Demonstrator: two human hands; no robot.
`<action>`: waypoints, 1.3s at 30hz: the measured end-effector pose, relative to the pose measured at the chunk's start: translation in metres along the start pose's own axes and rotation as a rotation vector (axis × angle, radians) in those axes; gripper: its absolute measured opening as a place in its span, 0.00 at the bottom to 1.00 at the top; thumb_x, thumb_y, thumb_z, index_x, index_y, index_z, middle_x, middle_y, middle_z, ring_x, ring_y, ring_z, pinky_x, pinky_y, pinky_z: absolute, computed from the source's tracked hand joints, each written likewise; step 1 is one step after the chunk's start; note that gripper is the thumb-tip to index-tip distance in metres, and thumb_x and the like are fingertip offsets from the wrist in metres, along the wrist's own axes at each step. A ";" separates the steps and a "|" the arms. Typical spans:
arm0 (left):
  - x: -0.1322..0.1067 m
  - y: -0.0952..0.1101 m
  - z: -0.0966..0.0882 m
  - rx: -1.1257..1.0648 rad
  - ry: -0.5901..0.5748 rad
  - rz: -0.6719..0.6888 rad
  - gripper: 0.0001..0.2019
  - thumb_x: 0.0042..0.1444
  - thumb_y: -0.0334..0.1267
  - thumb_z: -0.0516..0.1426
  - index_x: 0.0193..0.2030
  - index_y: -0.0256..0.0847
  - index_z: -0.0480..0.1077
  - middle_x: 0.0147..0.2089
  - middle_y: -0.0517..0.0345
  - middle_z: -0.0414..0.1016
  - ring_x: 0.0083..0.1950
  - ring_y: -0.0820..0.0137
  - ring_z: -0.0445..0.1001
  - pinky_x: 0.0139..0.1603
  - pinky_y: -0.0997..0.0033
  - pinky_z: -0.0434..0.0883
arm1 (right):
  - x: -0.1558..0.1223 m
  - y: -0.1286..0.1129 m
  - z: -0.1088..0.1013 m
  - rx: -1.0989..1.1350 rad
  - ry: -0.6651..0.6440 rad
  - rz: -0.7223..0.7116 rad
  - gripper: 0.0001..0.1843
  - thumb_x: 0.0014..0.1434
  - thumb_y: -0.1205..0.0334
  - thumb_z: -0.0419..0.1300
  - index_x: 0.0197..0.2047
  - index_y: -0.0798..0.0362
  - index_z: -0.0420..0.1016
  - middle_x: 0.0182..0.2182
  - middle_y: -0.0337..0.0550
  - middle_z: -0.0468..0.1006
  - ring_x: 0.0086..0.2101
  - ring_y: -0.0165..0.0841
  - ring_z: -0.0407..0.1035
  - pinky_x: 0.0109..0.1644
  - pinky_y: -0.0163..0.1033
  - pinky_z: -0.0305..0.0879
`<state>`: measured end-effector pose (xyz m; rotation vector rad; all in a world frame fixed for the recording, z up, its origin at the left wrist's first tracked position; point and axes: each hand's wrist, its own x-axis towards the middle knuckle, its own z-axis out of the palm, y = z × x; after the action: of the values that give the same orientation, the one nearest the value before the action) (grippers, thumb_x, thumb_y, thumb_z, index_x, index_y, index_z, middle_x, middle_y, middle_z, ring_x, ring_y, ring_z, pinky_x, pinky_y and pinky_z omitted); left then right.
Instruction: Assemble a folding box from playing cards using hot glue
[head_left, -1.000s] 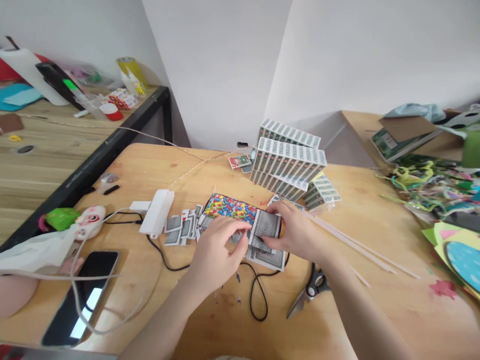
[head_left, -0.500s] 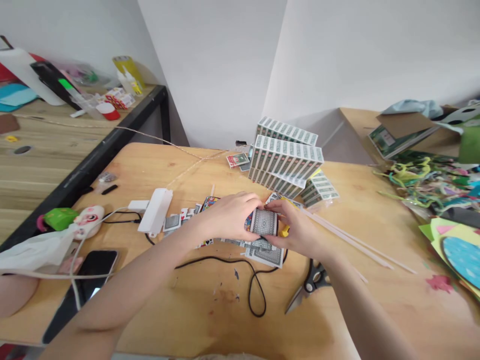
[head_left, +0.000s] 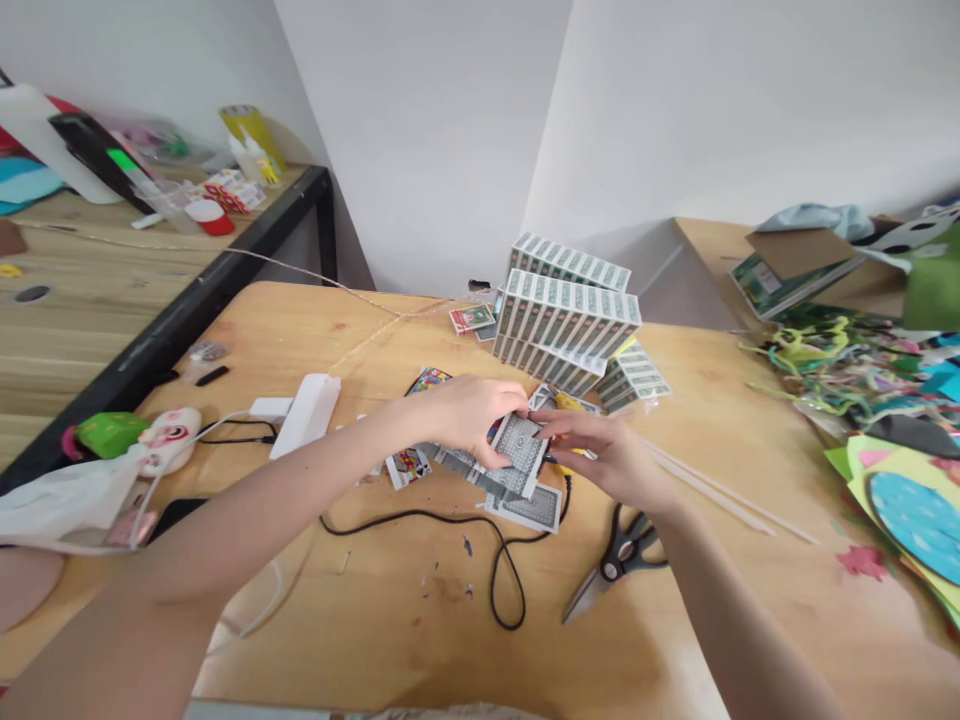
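Observation:
Playing cards with grey patterned backs (head_left: 520, 442) are joined into a folded piece near the middle of the table. My left hand (head_left: 480, 420) is closed around its left side, thumb in front and fingers behind. My right hand (head_left: 600, 450) has its fingertips and thumb at the right edge of the same piece, pinching it. Below it a loose playing card (head_left: 534, 508) lies face down. A face card (head_left: 409, 467) sticks out under my left forearm. Behind my right hand shows part of a yellow tool (head_left: 576, 458), mostly hidden.
Stacked card boxes (head_left: 568, 315) stand at the back. Scissors (head_left: 616, 562) lie open on the right beside a looping black cable (head_left: 499, 570). Thin white sticks (head_left: 712, 485) are further right. A white power strip (head_left: 306, 415) sits left, near a plush toy (head_left: 171, 440).
The card piece has tilted and swung clockwise in my hands. My left forearm has come across more of the phone, and my right fingers have straightened along the card's edge.

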<state>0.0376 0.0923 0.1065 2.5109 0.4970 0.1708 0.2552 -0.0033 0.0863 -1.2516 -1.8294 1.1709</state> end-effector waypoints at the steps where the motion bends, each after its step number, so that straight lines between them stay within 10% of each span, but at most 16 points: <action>1: 0.001 0.000 -0.002 -0.009 -0.017 0.011 0.24 0.40 0.42 0.66 0.46 0.40 0.71 0.44 0.55 0.74 0.40 0.64 0.74 0.34 0.71 0.64 | 0.001 -0.004 -0.002 -0.076 -0.022 -0.019 0.11 0.60 0.57 0.58 0.46 0.48 0.75 0.53 0.48 0.74 0.51 0.39 0.71 0.51 0.46 0.73; 15: 0.000 -0.006 0.001 -0.174 -0.025 0.063 0.20 0.39 0.38 0.67 0.41 0.38 0.72 0.50 0.50 0.73 0.47 0.61 0.74 0.44 0.67 0.69 | 0.063 -0.079 -0.009 -1.186 -0.675 -0.330 0.17 0.57 0.70 0.56 0.49 0.48 0.74 0.34 0.43 0.80 0.29 0.36 0.74 0.25 0.36 0.52; 39: -0.002 -0.014 -0.004 -0.323 -0.043 0.091 0.23 0.34 0.40 0.69 0.41 0.41 0.73 0.44 0.55 0.77 0.46 0.59 0.75 0.47 0.66 0.69 | 0.080 -0.086 0.007 -1.169 -0.832 -0.364 0.10 0.48 0.68 0.62 0.37 0.54 0.75 0.31 0.44 0.79 0.29 0.36 0.72 0.28 0.39 0.56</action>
<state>0.0304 0.1045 0.1023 2.2161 0.3102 0.2136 0.1885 0.0562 0.1627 -0.8520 -3.4503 0.3157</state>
